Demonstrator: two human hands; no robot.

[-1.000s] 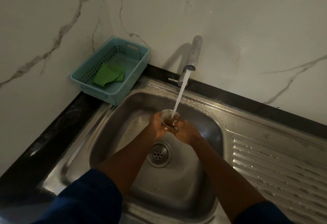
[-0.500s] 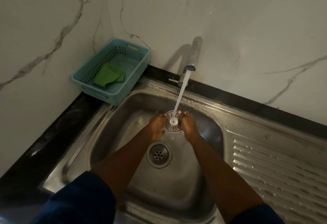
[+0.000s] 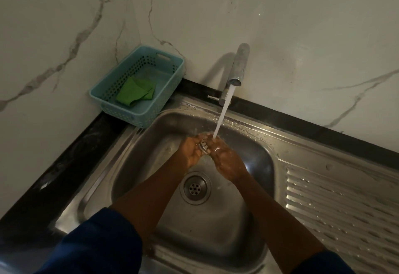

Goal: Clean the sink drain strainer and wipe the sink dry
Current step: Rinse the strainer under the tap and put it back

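Item: stainless sink, tap running, drain strainer under rinse
Your left hand and right hand pinch the strainer between them under the stream; likely light, stiff, wet and slippery, so hold its rim

A dark, black surface is seen running along the marble-patterned walls, from 7 o'clock up to the corner and on toward 3 o'clock. A stainless steel sink with a ribbed draining board at 4 o'clock is set into it. A teal perforated basket is placed in the corner at 11 o'clock, partly overhanging the sink's rim, and a folded green cloth is held inside it. A tap is mounted at 12 o'clock behind the basin.
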